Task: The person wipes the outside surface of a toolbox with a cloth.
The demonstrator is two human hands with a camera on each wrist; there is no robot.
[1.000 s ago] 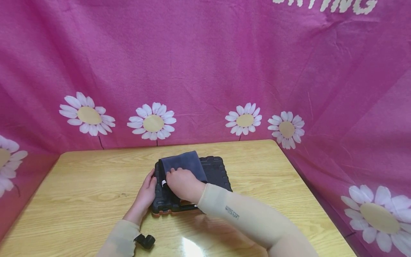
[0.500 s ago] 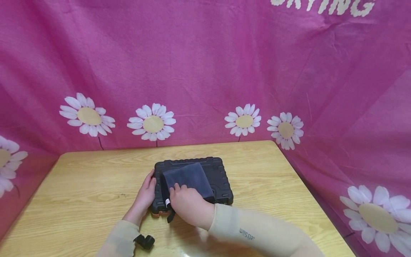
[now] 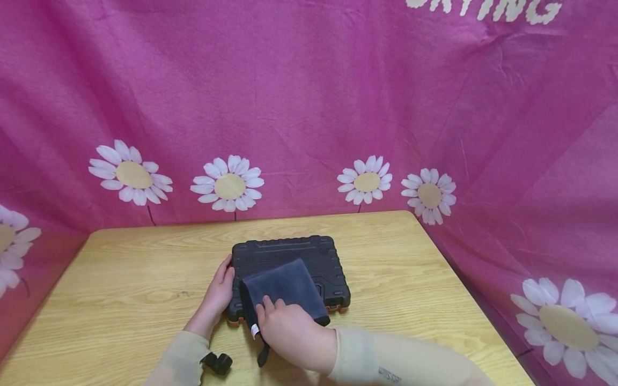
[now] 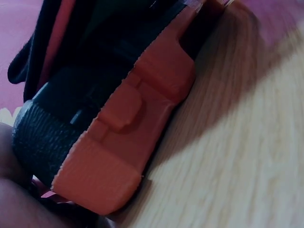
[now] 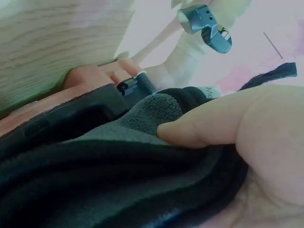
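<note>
My right hand (image 3: 294, 332) grips a folded dark blue-grey cloth (image 3: 289, 287) with black edges by its near left side. In the right wrist view the thumb (image 5: 199, 126) presses into the layers of the folded cloth (image 5: 152, 114). A white tag (image 3: 255, 331) and a black loop (image 3: 263, 355) hang from the cloth's corner. The cloth lies over the front of a black hard case (image 3: 285, 246) with an orange lower half (image 4: 133, 118). Against the case's left side rests my left hand (image 3: 219, 289), fingers fairly straight; its fingertips are partly hidden.
The case lies flat on a wooden table (image 3: 145, 289). A pink curtain (image 3: 299, 107) with white daisies stands behind the table and at both sides. A small black device (image 3: 217, 363) is strapped to the left wrist.
The right hand has drawn the cloth over the case toward the near edge, baring more of the lid. The cloth's tag and loop now hang past the front. The left hand stays put.
</note>
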